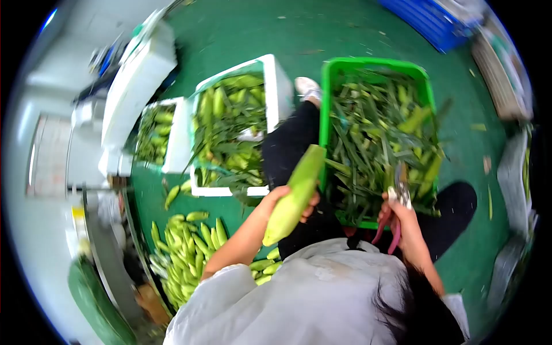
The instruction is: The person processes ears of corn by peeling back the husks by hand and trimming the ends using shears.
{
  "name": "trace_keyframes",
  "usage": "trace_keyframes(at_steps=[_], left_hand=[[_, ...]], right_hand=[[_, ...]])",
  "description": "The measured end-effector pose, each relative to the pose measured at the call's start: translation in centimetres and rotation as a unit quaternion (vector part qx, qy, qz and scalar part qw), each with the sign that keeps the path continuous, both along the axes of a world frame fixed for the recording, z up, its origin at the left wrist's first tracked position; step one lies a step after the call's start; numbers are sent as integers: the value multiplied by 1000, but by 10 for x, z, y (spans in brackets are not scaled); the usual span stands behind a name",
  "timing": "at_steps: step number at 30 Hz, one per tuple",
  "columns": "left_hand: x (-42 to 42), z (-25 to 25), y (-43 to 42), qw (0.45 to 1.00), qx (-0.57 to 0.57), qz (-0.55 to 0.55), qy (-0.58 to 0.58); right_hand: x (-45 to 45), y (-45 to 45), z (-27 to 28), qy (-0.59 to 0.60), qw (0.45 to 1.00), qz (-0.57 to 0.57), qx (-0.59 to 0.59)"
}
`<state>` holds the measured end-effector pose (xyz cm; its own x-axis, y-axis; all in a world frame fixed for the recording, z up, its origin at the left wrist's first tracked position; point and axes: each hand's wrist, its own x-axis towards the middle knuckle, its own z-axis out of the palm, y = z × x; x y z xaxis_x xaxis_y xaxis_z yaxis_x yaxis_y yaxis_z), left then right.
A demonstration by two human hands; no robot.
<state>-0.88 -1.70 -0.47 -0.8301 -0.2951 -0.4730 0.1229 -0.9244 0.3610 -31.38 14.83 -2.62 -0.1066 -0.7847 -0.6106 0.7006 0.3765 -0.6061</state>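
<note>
My left hand (278, 197) is wrapped round an ear of corn (294, 198) in its light green husk, held tilted over my lap. In my right hand (402, 215) is a pair of pruning shears with red handles (395, 233); its metal blades point away from me, over the near right part of the green crate (325, 109). Cut leaves and husk pieces (368, 129) heap up inside that crate, between my legs. Whether the blades are apart is blurred.
Left of my leg stands a white foam box (279, 92) of corn and leaves, with a smaller foam box (180, 138) beyond it. A pile of husked-leaf corn ears (187, 259) lies on the green floor at left. A blue crate (422, 26) is at the far right.
</note>
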Motion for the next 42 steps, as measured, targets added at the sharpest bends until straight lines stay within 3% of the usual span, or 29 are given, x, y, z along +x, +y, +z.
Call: trace_keyframes(at_steps=[2, 5, 7, 8, 9, 10, 11, 12, 13, 15, 16, 17, 19, 20, 22, 23, 24, 25, 26, 28, 29, 30, 31, 33, 34, 37, 40, 41, 42], left_hand=[[70, -12, 15, 981, -2, 178, 75], [215, -32, 86, 866, 4, 499, -39], [330, -59, 165, 760, 32, 631, -154], [406, -88, 229, 752, 54, 636, -165], [440, -89, 276, 560, 98, 751, -336], [482, -91, 326, 484, 162, 760, -402], [516, -95, 373, 452, 161, 799, -363], [522, -89, 403, 413, 61, 826, -380], [537, -83, 422, 279, 94, 865, -407], [537, -87, 396, 141, 95, 874, -454], [507, -75, 344, 205, 59, 873, -438], [517, -103, 296, 265, 2, 857, -442], [526, -149, 195, 375, -120, 807, -440], [457, -121, 97, 398, -174, 679, -592], [353, -83, -57, 531, -353, 568, -520], [327, -95, -126, 558, -442, 503, -490], [290, -95, -192, 498, -555, 406, -528], [271, -115, -260, 556, -554, 387, -485], [245, -123, -313, 553, -574, 349, -493], [211, -158, -406, 393, -629, 217, -634], [210, -196, -446, 374, -620, 166, -669], [191, -201, -460, 220, -573, 6, -790], [135, -173, -438, 196, -505, 13, -840], [112, -173, -436, 167, -421, -28, -891], [128, -187, -442, 175, -395, -13, -902], [154, -198, -445, 173, -472, -15, -864], [196, -182, -464, 261, -504, -103, -817], [155, -133, -430, 467, -385, -63, -794], [183, -137, -425, 661, -308, 8, -684]], right_hand=[[16, 3, 2, -28, 998, 57, -17], [37, 12, 12, -72, 985, 156, -6], [34, 4, 13, -79, 977, 200, -6], [25, -3, 14, -39, 971, 235, 37], [12, -11, 8, 5, 962, 263, 75], [-6, -20, -1, 63, 926, 365, 77], [-23, -32, -11, 123, 877, 457, 79], [-30, -48, -12, 250, 781, 568, 75], [-35, -63, -9, 417, 636, 648, 30], [-60, -79, -62, 595, 438, 674, -3], [-65, -97, -69, 618, 467, 632, 12], [-66, -114, -78, 685, 456, 566, 47], [-93, -149, -100, 664, 554, 501, 24], [-105, -165, -109, 687, 547, 477, -25], [-122, -192, -122, 703, 542, 454, -85], [-126, -210, -122, 698, 545, 454, -95], [-123, -226, -128, 705, 551, 437, -97], [-133, -236, -153, 706, 571, 410, -85], [-133, -243, -168, 712, 590, 376, -56], [-134, -253, -203, 673, 610, 411, 71], [-137, -247, -238, 642, 635, 405, 139], [-133, -242, -256, 647, 619, 410, 173], [-125, -243, -269, 648, 605, 417, 202], [-121, -249, -262, 605, 643, 423, 203], [-128, -248, -269, 600, 631, 447, 205], [-132, -237, -285, 625, 617, 438, 194], [-134, -233, -279, 666, 595, 385, 232], [-125, -236, -265, 685, 579, 377, 229], [-111, -245, -189, 646, 594, 415, 240]])
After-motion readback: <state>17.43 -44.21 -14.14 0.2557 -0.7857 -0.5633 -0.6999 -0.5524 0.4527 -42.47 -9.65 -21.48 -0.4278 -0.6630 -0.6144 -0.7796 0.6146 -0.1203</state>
